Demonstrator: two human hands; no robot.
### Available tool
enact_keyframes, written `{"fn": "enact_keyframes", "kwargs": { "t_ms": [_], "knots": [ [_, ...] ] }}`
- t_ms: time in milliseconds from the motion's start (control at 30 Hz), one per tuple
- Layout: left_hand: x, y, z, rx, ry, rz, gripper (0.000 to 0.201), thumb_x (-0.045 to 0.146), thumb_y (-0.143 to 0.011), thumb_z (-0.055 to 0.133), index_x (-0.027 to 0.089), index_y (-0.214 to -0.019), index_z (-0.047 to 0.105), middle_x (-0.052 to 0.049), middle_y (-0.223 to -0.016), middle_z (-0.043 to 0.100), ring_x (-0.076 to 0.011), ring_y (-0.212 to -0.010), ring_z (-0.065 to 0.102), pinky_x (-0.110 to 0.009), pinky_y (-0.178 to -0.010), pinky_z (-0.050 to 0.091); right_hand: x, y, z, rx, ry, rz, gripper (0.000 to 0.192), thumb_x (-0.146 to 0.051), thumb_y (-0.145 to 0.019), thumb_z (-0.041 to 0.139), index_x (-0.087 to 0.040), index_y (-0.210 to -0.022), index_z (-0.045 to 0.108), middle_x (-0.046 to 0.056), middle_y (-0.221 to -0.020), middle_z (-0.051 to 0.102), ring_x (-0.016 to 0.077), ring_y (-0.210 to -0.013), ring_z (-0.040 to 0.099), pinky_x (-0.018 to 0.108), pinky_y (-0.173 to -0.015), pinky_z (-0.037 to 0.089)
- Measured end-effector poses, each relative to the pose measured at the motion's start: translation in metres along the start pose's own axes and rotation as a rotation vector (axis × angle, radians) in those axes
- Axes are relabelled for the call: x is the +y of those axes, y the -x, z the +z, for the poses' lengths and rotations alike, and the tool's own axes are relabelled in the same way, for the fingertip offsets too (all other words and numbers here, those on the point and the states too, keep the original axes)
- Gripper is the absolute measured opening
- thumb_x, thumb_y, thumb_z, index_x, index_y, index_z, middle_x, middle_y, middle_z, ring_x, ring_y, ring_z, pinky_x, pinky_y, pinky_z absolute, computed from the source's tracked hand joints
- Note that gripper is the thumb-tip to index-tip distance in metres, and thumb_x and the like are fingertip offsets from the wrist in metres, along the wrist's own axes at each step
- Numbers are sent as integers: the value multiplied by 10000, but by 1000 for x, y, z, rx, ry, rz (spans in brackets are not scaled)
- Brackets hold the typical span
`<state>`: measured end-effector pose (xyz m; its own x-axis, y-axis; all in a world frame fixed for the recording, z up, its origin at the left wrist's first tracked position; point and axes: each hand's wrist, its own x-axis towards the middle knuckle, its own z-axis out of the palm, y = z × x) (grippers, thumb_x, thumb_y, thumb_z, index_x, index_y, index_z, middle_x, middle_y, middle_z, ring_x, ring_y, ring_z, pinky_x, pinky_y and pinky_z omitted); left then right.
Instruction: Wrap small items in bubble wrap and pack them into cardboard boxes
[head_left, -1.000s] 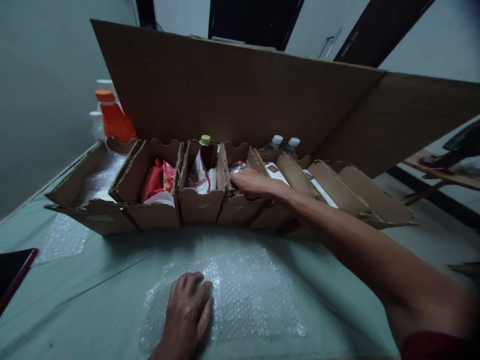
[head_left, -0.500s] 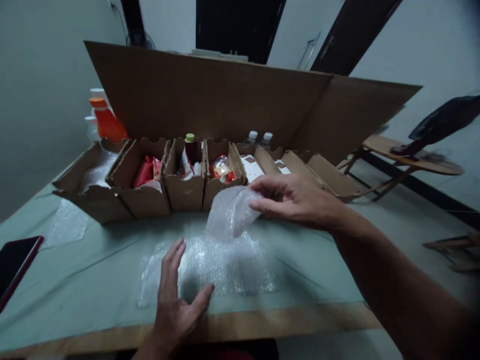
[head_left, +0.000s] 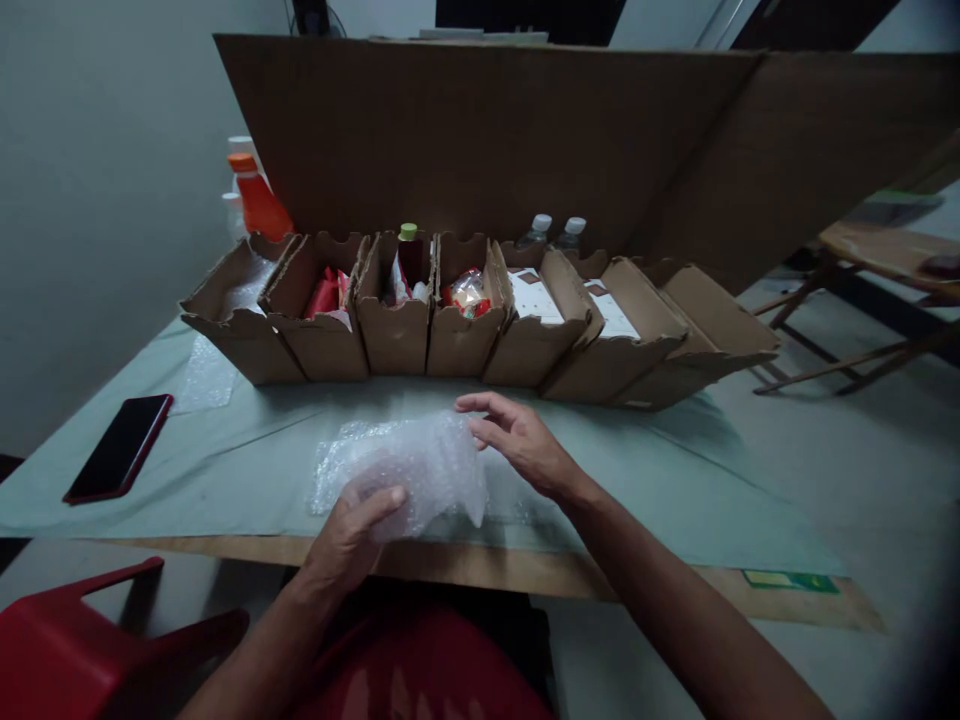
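Note:
A sheet of clear bubble wrap (head_left: 431, 470) is lifted off the green table cover (head_left: 247, 470) near the front edge. My left hand (head_left: 352, 535) grips its lower left part from below. My right hand (head_left: 517, 445) touches its upper right edge with fingers spread. Behind them stands a row of small cardboard compartments (head_left: 465, 340); one holds red packets (head_left: 326, 295), one a bottle with a green cap (head_left: 409, 250), one a wrapped snack pack (head_left: 469, 292), two hold white cards (head_left: 534, 297).
A tall cardboard sheet (head_left: 525, 140) stands behind the row. An orange bottle (head_left: 259, 200) and two clear bottles (head_left: 555, 232) are at the back. A dark phone (head_left: 120, 445) lies at the left. A red stool (head_left: 82, 640) and wooden folding tables (head_left: 885, 260) flank the table.
My right hand left the compartment, picked up the bubble wrap's far edge and brought it toward me. My left hand went from pressing the sheet flat to gripping it. The view pulled back.

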<state>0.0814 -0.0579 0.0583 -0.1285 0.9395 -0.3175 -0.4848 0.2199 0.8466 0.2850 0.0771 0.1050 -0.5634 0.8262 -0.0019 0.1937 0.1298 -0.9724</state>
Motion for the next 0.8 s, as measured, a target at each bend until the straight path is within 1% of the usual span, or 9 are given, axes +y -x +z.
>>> {"fn": "enact_keyframes", "kwargs": {
  "t_ms": [67, 133, 233, 300, 367, 433, 533, 667, 800],
  "knots": [
    [-1, 8, -6, 70, 95, -29, 623, 413, -635, 848, 148, -1181, 706, -100, -1045, 760, -274, -946, 711, -346, -798, 561, 17, 18, 12, 17, -70, 65, 475, -492, -890, 609, -202, -1266, 618, 125, -1339, 618, 192, -959, 664, 344, -797, 560],
    [-2, 15, -13, 97, 126, -54, 662, 418, -592, 853, 152, -1181, 710, -101, -1026, 763, -286, -935, 713, -376, -810, 570, 24, 39, 26, -47, -101, 84, 618, -553, -869, 636, -236, -1392, 543, 132, -1447, 545, 224, -1047, 659, 378, -858, 564],
    [-5, 27, -24, 13, 95, -111, 711, 471, -564, 837, 149, -1186, 712, -118, -1007, 766, -330, -959, 713, -443, -842, 578, 19, 62, 49, -127, -36, 71, 903, -590, -773, 751, -278, -1540, 391, 126, -1548, 456, 297, -1218, 599, 441, -988, 523],
    [-9, 35, -33, -81, 41, -137, 731, 528, -565, 820, 146, -1179, 716, -131, -999, 766, -361, -993, 707, -487, -868, 577, 14, 67, 65, -104, 19, 71, 1006, -554, -725, 810, -270, -1569, 341, 125, -1543, 465, 326, -1301, 544, 462, -1060, 475],
    [-15, 43, -45, -170, -20, -143, 741, 582, -564, 808, 149, -1159, 726, -139, -976, 766, -381, -1001, 704, -516, -870, 578, 14, 64, 79, -13, 15, 70, 927, -490, -740, 810, -241, -1530, 395, 120, -1444, 561, 309, -1272, 565, 437, -1059, 472],
    [-20, 48, -57, -220, -62, -137, 735, 610, -556, 809, 155, -1129, 739, -142, -932, 763, -390, -976, 708, -527, -843, 586, 19, 59, 86, 111, -21, 65, 647, -444, -794, 754, -216, -1365, 553, 87, -1220, 676, 256, -1074, 648, 380, -947, 522],
    [-20, 49, -71, -127, -81, -111, 654, 621, -574, 809, 164, -1039, 766, -140, -830, 750, -371, -865, 718, -491, -743, 597, 30, 52, 83, 207, -50, 72, 262, -449, -835, 691, -213, -944, 661, 19, -852, 669, 186, -770, 617, 307, -718, 520],
    [5, 26, -67, 100, -306, -20, 430, 536, -696, 785, 163, -910, 772, -108, -845, 752, -273, -781, 696, -372, -703, 570, 35, 43, 61, 258, -5, 78, 276, -477, -840, 661, -217, -769, 602, -16, -697, 573, 152, -643, 520, 267, -578, 432],
    [30, -25, -49, 160, -654, 204, 370, 419, -755, 746, 154, -1014, 752, -52, -882, 742, -211, -803, 666, -302, -739, 524, 41, 18, 36, 408, 203, -8, 257, -463, -847, 635, -210, -811, 602, -23, -691, 573, 152, -641, 522, 266, -606, 429]
  ]
}}
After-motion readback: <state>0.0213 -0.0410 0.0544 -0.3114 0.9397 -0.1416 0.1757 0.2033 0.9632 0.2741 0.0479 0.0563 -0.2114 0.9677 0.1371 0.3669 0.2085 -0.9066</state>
